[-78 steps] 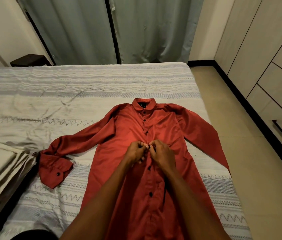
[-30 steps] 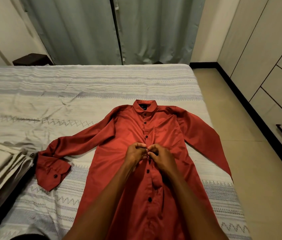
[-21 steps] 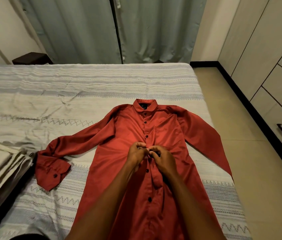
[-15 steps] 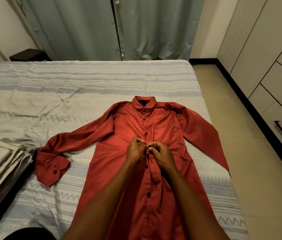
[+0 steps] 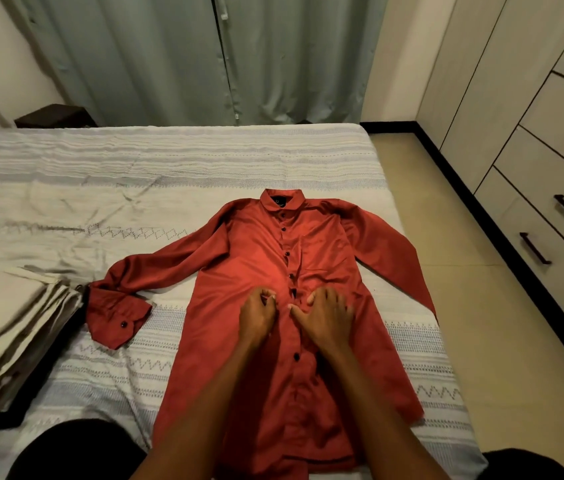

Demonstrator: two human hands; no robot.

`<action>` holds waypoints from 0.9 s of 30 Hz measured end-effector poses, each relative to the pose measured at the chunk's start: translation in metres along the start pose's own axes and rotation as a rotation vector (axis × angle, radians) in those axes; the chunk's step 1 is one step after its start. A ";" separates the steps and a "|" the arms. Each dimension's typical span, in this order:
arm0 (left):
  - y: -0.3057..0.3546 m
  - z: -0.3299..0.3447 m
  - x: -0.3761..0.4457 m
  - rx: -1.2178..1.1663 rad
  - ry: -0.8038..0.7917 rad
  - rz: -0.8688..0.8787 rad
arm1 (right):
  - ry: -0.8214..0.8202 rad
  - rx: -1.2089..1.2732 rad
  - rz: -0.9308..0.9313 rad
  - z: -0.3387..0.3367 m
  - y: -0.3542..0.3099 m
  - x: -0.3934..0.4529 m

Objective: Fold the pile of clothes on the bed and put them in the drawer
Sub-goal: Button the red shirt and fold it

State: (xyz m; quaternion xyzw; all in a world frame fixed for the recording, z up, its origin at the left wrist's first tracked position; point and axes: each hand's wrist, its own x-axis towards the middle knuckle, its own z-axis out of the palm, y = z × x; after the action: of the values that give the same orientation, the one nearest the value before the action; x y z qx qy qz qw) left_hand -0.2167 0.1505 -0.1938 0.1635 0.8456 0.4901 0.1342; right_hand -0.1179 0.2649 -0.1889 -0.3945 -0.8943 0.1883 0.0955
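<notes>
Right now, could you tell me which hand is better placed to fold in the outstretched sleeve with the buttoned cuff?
Left hand: that sleeve of the red satin button-up shirt stretches out on its side; the right hand would have to cross over.

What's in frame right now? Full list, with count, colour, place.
shirt: 1, red, flat on the bed, front up, sleeves spread
bed: 1, pale striped cover, fills the left and centre
folded cloth stack: 1, beige, left edge of the bed
curtains: grey-green, behind the bed
drawers: cream with dark handles, right wall, closed
floor: beige tiles, between bed and drawers
dark furniture: 1, beyond the bed, far left
left hand: fingers curled, on the shirt left of the buttons
right hand: fingers spread, on the shirt right of the buttons
</notes>
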 end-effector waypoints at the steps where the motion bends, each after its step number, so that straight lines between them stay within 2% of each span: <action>1: -0.001 -0.003 -0.007 -0.002 -0.005 -0.006 | -0.009 -0.021 0.026 0.000 -0.004 0.000; 7: 0.000 -0.008 -0.023 0.041 -0.082 -0.023 | -0.050 -0.028 0.054 -0.009 -0.013 0.007; 10: 0.003 -0.005 -0.022 0.098 -0.122 -0.010 | -0.014 0.031 0.041 -0.013 -0.009 0.008; 13: 0.008 0.002 -0.019 0.143 -0.167 0.030 | 0.062 0.256 0.035 -0.017 0.003 0.006; 17: 0.012 0.014 -0.014 0.362 -0.232 0.125 | 0.037 0.517 0.069 -0.026 0.016 0.001; 22: 0.020 0.020 -0.011 0.599 -0.238 0.179 | -0.114 0.527 0.050 -0.030 0.021 0.000; 27: 0.018 0.017 -0.008 0.522 -0.256 0.079 | -0.126 0.454 0.043 -0.028 0.021 0.002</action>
State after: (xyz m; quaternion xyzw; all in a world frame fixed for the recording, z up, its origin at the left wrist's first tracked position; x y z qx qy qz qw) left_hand -0.2004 0.1692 -0.1864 0.2858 0.9123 0.2361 0.1739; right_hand -0.0963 0.2863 -0.1721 -0.3692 -0.8246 0.4110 0.1216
